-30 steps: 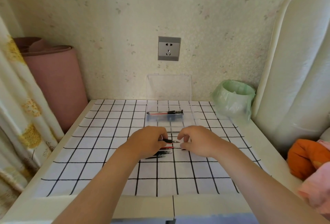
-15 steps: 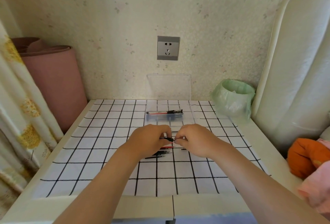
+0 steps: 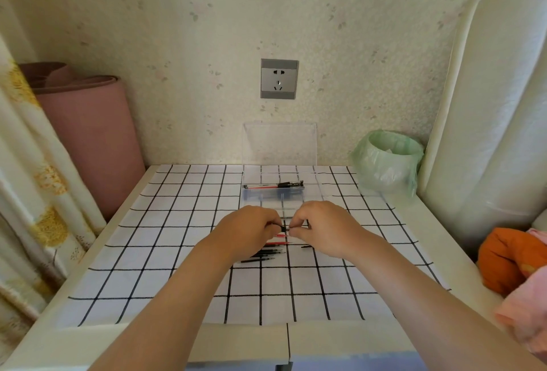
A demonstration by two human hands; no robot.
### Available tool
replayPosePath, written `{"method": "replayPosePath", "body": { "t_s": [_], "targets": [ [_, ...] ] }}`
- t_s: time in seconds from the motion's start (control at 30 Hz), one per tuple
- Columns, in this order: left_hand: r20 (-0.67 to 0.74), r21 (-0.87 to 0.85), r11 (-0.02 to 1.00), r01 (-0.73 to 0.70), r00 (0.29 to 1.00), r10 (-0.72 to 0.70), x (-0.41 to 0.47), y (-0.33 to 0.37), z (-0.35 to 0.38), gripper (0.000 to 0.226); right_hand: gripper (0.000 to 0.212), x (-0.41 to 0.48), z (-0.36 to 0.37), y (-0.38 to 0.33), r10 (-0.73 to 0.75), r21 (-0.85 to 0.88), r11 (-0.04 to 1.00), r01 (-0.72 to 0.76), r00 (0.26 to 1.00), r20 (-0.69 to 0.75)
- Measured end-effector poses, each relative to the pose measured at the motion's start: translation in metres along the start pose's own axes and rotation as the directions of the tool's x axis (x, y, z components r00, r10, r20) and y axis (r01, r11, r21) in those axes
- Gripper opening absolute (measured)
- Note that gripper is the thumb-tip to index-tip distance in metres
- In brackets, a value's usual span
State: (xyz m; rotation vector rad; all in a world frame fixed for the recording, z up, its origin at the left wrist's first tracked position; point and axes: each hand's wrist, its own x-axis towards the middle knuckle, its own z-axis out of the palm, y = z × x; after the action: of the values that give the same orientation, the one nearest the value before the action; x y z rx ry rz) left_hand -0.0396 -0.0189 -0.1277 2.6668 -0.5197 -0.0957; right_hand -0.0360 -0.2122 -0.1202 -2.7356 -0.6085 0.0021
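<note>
My left hand point(image 3: 251, 230) and my right hand point(image 3: 321, 228) meet fingertip to fingertip over the checked cloth point(image 3: 177, 252). Between them they pinch a thin black pen refill point(image 3: 283, 228), mostly hidden by the fingers. Under the hands lie several loose refills point(image 3: 260, 255), black and red. Behind the hands stands a clear plastic box point(image 3: 273, 196) with its lid up against the wall; a red pen and a black pen point(image 3: 275, 185) lie in it.
A green bag-lined bin point(image 3: 386, 160) stands at the table's back right. A pink roll point(image 3: 85, 140) leans at the back left beside a curtain point(image 3: 32, 193). Orange and pink cloth point(image 3: 509, 267) lies at the right edge. A wall socket point(image 3: 278, 78) sits above the box.
My hands have drawn closer together and lifted slightly; the gap between the fingertips has closed on the black refill.
</note>
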Motion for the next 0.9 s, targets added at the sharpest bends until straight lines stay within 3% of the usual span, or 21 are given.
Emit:
{"method": "replayPosePath", "body": {
  "t_s": [0.2, 0.3, 0.43, 0.6, 0.77, 0.9],
  "targets": [
    [-0.012, 0.03, 1.0, -0.009, 1.0, 0.009, 0.0007, 0.0032, 0.0019, 0.023, 0.035, 0.0001, 0.0012, -0.001, 0.019, 0.053, 0.998, -0.019, 1.0, -0.009],
    [-0.023, 0.057, 0.998, -0.003, 1.0, 0.004, 0.0001, 0.0035, 0.0006, 0.024, 0.024, 0.0016, 0.0014, -0.0019, 0.001, 0.022, 1.0, -0.002, 1.0, 0.028],
    [-0.024, 0.077, 0.997, 0.005, 1.0, -0.004, 0.0004, 0.004, 0.0022, 0.027, 0.016, 0.0026, 0.002, -0.0008, 0.013, 0.013, 1.0, -0.012, 0.999, -0.03],
    [-0.02, 0.061, 0.998, 0.019, 1.0, -0.018, 0.0013, 0.0032, 0.0034, 0.028, 0.036, 0.0031, 0.0032, 0.0, 0.026, 0.052, 0.998, -0.026, 1.0, -0.01],
    [-0.047, 0.049, 0.999, 0.01, 0.999, -0.007, -0.0008, 0.0043, 0.0005, 0.025, 0.016, 0.0055, 0.0021, 0.0003, -0.005, 0.031, 1.0, 0.006, 0.999, -0.031],
    [-0.067, 0.09, 0.996, -0.025, 0.997, 0.031, -0.003, 0.0061, -0.0015, 0.016, 0.012, 0.0039, -0.0001, -0.0002, -0.003, 0.031, 1.0, 0.005, 0.997, -0.077]
  ]
}}
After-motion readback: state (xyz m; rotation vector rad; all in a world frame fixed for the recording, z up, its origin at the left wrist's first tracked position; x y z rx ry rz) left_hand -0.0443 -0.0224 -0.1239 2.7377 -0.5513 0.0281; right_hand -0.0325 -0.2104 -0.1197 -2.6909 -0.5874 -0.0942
